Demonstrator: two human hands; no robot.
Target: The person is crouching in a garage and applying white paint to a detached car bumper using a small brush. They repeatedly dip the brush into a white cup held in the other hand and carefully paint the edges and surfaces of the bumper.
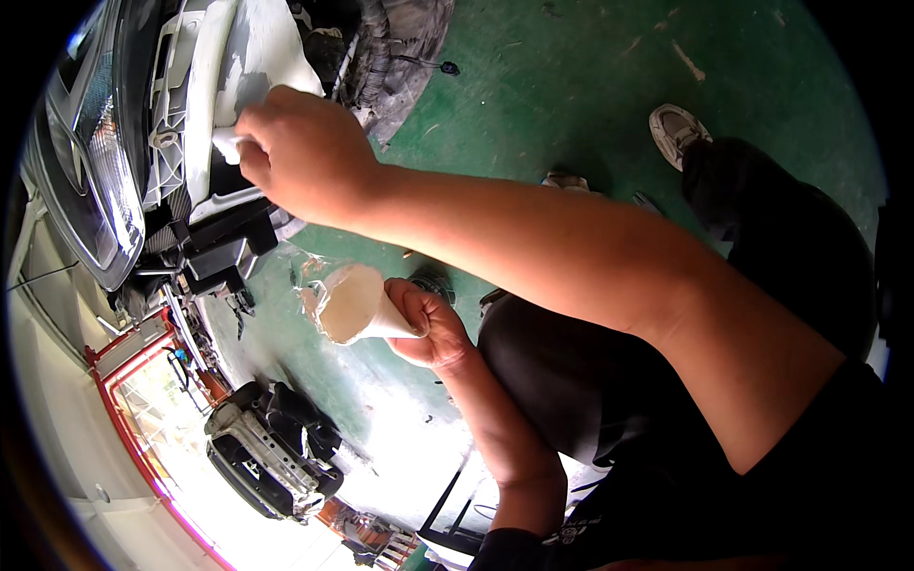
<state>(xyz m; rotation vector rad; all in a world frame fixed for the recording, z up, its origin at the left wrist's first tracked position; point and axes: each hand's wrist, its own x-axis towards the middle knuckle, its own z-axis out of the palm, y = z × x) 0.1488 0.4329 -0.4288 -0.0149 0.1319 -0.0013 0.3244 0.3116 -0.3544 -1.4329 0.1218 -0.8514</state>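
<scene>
My right hand [309, 157] reaches across to the upper left, its fingers closed in a pinch. A small white piece [227, 140] juts out from between them; most of it is hidden, so its kind cannot be told. It lies against or right beside a white car body panel [271, 48] with grey patches. Below, my left hand [428, 324] grips a white cup-shaped thing [357, 303], tilted with its wide mouth toward the car. Crinkled clear film [309, 290] hangs around that rim. Whether it is a cup or a roll I cannot tell.
A headlight [105, 162] and exposed black brackets [224, 252] sit beside the panel. A wheel arch with a dangling cable [447, 68] is above. Green floor [543, 76] spreads around. A shoe [678, 133] stands at upper right, and a removed car part [271, 452] lies at lower left.
</scene>
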